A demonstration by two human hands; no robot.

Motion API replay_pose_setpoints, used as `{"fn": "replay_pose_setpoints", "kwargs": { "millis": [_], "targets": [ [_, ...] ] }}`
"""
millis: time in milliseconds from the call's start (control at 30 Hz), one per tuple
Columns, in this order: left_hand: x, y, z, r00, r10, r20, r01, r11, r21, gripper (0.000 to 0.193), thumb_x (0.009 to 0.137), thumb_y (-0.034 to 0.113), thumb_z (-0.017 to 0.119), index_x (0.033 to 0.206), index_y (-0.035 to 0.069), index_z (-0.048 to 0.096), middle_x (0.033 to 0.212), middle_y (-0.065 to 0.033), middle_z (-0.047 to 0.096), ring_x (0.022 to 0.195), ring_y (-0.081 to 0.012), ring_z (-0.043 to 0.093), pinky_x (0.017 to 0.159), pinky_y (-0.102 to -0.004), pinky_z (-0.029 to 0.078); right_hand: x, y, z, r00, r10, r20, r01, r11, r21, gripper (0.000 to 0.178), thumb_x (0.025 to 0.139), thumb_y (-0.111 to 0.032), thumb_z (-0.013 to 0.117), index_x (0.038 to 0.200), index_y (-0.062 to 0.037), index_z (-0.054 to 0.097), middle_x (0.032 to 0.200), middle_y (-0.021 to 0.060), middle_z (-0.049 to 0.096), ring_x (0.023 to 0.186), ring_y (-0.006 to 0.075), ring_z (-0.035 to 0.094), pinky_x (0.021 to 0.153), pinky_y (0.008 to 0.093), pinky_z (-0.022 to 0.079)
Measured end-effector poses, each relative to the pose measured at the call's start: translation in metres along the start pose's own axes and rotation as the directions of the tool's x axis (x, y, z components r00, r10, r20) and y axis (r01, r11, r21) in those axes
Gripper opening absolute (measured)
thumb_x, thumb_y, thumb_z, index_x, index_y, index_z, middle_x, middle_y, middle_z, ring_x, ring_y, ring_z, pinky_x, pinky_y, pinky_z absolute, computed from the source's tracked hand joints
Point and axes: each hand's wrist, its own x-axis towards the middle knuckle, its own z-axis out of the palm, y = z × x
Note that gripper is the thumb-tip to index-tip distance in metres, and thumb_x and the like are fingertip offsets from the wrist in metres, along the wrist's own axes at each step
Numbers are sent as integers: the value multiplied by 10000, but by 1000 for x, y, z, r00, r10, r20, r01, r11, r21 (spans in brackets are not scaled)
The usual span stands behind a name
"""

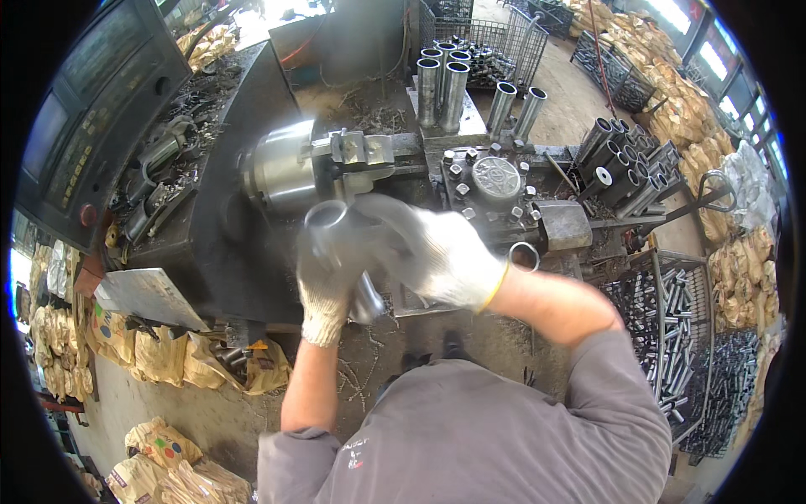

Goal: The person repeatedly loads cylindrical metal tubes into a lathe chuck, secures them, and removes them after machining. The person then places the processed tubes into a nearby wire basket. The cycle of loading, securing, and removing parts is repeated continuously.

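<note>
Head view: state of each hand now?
Left hand: closed around a metal tube, blurred.
Right hand: by the tube, fingers blurred; grip cannot be told.

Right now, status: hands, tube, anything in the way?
Left hand around metal tube, open end up. Right hand beside it, contact lost in blur. Chuck just beyond; can't tell if it obstructs.

Has the handheld tube [327,235] before the chuck [284,164], the tool post [496,178] right of both and upright tubes [454,99] behind the post.
</note>
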Motion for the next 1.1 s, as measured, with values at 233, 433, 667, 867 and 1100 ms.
{"fn": "replay_pose_setpoints", "kwargs": {
  "millis": [233, 433, 667, 867, 1100],
  "targets": [
    [-65, -110, -29, 745, -591, 308, 551, 286, -784, 640, 1026, 694, 583, 1145, 74, 683, 1010, -150, 742, 881, -317, 745, 817, -513, 640, -136, 143, 143, 889, 407, 208, -182, 732, -656, 383, 827, -129, 723, 1199, -40, 706, 881, 133, 769, 759, 295, 788, 565, 449, 585],
    [-60, -106, -13, 751, -585, 306, 543, 283, -791, 755, 1002, 773, 536, 1242, 69, 665, 1122, -133, 742, 1000, -313, 733, 894, -462, 618, -59, 64, 59, 745, 582, 326, -646, 750, 140, 600, 898, -526, 772, 1027, 60, 745, 929, 244, 775, 815, 335, 769, 777, 433, 585],
    [-16, 0, 12, 899, -84, 429, 391, 594, -703, 965, 1030, 769, 442, 1651, 38, 345, 1649, -183, 452, 1492, -372, 474, 1268, -497, 332, -38, 18, 46, 691, 602, 399, -722, 593, 356, 772, 745, -384, 939, 1300, 37, 608, 1037, 164, 748, 913, 260, 734, 851, 410, 590],
    [184, -24, -53, 882, 259, 393, -438, 147, 887, 1059, 677, 461, 888, 1550, 11, 494, 1534, -250, 557, 1379, -422, 579, 1194, -510, 442, 84, 23, -76, 974, 103, 200, -98, 995, -31, 822, 791, -260, 899, 1501, -51, 541, 1257, 235, 731, 1141, 369, 746, 1015, 453, 607],
    [261, -8, -21, 881, -150, 448, -419, 191, 888, 983, 601, 409, 935, 1437, 41, 573, 1438, -216, 633, 1350, -383, 608, 1138, -468, 500, 173, 225, -52, 873, 259, 412, 187, 603, -775, 172, 889, -172, 763, 1038, -88, 789, 995, 185, 799, 947, 369, 792, 827, 472, 636]
  ]
}}
